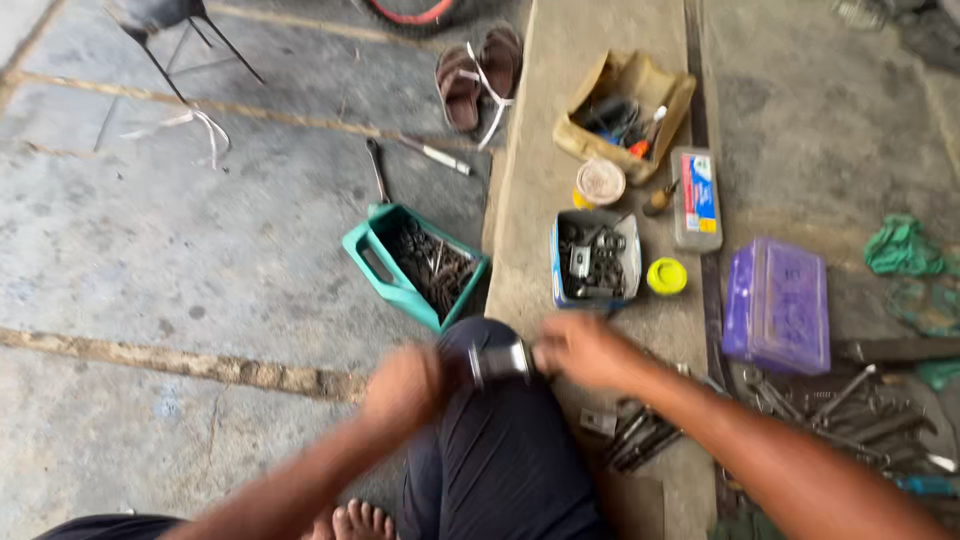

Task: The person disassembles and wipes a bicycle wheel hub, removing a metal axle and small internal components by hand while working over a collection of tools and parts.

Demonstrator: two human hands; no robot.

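- Concrete floor, grey and cracked, with tools scattered about.
- Small metal part sits over the knee, gripped between both hands.
- Left hand and right hand close their fingers on it.
- Green tub and blue box of hardware lie just beyond; purple case to the right.

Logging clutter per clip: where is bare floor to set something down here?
Bare concrete lies left of the green tub, up to the chair legs. Crowded: the raised strip with the open box, yellow lid, purple case and the tools beside the right hand.
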